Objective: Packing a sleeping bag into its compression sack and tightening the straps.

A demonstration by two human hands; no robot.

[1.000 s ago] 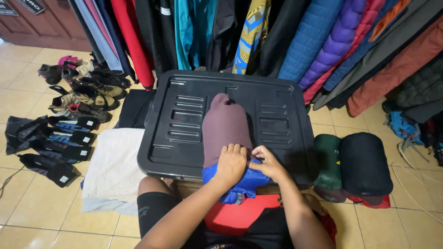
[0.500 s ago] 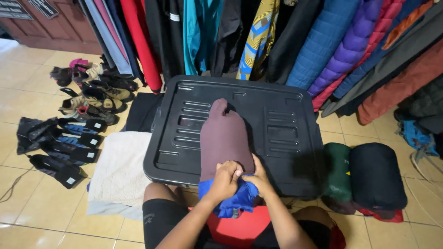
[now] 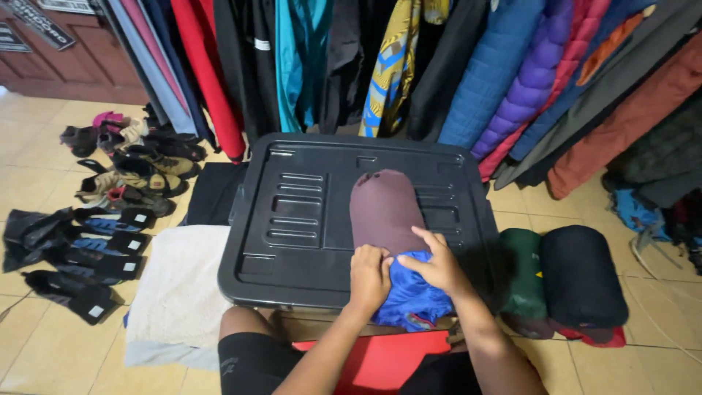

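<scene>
The scene is evenly and fairly brightly lit by soft indoor light from above, with no hard glare. The black plastic lid (image 3: 307,219) carries only a dull sheen along its ribs and rim. A soft shadow spreads to the right of the hands and bundle across the lid, and the hanging jackets (image 3: 512,66) darken toward their folds. The floor tiles (image 3: 44,344) show a mild gloss. Focus is sharp at centre; edges bend and stretch slightly from the wide lens.
</scene>
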